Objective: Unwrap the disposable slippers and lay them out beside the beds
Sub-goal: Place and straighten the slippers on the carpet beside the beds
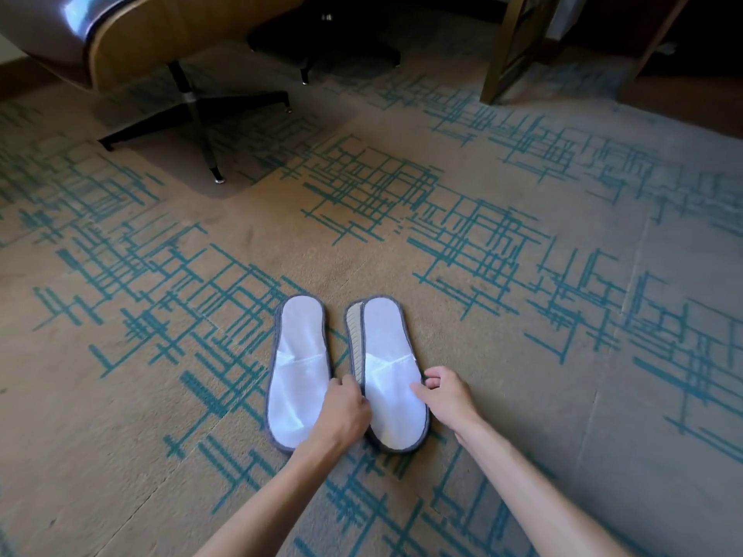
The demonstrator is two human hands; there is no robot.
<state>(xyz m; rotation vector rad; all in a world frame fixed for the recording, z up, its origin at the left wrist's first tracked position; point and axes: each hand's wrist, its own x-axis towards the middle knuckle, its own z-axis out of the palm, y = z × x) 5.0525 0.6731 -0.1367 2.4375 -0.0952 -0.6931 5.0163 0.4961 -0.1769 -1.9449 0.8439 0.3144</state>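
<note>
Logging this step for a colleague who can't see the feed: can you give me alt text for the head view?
Two flat white slippers with grey edging, left slipper and right slipper, lie side by side on patterned carpet. The left hand grips the right slipper's inner edge, the right hand touches its outer edge. A chair stands behind.

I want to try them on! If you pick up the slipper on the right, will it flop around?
Probably floppy: the right slipper looks thin and flat, its inner edge lifted under the left hand. Likely light. It shouldn't roll, lying flat on the carpet.
</note>
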